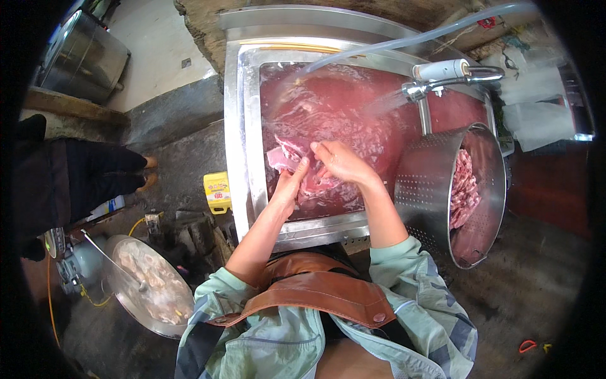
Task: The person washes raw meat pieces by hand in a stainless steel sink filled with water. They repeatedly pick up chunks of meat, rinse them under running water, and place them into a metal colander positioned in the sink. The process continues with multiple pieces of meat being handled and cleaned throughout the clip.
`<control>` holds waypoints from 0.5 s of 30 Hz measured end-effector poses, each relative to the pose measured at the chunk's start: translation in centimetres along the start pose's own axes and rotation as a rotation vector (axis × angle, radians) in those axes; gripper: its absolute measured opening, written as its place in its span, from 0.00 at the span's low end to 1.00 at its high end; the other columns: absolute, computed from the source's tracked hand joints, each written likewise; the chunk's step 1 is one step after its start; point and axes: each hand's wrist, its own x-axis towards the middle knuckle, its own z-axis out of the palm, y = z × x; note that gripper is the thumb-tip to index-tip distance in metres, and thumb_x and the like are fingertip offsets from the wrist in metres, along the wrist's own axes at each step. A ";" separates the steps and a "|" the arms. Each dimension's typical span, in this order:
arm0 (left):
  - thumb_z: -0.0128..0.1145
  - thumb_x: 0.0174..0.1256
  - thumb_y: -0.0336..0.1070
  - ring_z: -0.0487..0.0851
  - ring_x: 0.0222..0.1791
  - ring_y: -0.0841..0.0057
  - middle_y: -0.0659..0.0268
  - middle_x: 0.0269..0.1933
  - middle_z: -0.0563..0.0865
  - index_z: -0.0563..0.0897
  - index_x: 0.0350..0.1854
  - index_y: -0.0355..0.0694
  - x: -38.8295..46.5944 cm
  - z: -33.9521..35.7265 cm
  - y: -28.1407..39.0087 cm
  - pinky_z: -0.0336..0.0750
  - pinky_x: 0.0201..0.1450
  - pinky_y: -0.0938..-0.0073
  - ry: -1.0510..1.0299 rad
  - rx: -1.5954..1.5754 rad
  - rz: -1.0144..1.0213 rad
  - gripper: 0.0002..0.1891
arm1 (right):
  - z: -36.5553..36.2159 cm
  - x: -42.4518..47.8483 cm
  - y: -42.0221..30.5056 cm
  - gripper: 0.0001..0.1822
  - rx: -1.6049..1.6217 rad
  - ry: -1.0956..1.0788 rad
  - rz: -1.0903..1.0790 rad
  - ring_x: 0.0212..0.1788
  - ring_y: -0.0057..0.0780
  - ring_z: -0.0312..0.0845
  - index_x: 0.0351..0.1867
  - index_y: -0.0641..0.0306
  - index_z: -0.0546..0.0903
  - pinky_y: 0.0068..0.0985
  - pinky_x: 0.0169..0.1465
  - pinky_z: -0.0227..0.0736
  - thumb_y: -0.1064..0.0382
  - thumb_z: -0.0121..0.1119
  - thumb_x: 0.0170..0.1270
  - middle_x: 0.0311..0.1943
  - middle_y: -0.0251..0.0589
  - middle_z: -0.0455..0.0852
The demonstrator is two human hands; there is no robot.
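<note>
A piece of raw meat (289,150) with pale fat on it is gripped by my left hand (292,182), thumb on top, at the near left of a stainless steel sink (253,142). My right hand (338,161) bends over the meat's right side, its fingertips at or in the flesh; whether it grips cannot be made out. Reddish water (326,104) fills the basin and hides the lower part of the meat. Water sprays into the basin from a chrome faucet (416,91), and a clear hose (378,46) runs in from the upper right.
A perforated steel basket (421,189) holding raw meat pieces (465,189) leans at the sink's right. To the lower left, a large steaming pan (118,289) contains food and a ladle. A yellow jug (217,193) stands beside the sink. Another person (90,175) is at the left.
</note>
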 end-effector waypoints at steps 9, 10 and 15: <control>0.65 0.55 0.41 0.82 0.41 0.74 0.62 0.41 0.84 0.77 0.48 0.37 -3.8 0.7 6.1 0.69 0.53 0.60 0.057 0.254 0.171 0.21 | 3.6 1.3 7.3 0.17 -0.268 0.307 -0.123 0.43 0.38 0.82 0.48 0.62 0.79 0.28 0.49 0.74 0.61 0.59 0.57 0.38 0.45 0.86; 0.65 0.55 0.40 0.82 0.41 0.76 0.62 0.41 0.84 0.77 0.47 0.36 -3.1 0.0 6.5 0.72 0.50 0.65 -0.013 0.235 0.190 0.20 | 5.9 3.6 10.7 0.20 -0.052 0.277 -0.227 0.52 0.43 0.76 0.49 0.60 0.80 0.30 0.57 0.69 0.58 0.62 0.54 0.46 0.47 0.83; 0.64 0.56 0.37 0.83 0.37 0.79 0.63 0.39 0.85 0.77 0.46 0.34 -4.1 -0.3 9.2 0.77 0.41 0.77 -0.109 0.183 0.240 0.18 | 13.0 7.5 12.5 0.42 -0.557 -0.361 0.020 0.61 0.47 0.67 0.61 0.62 0.70 0.36 0.62 0.63 0.36 0.62 0.49 0.58 0.54 0.73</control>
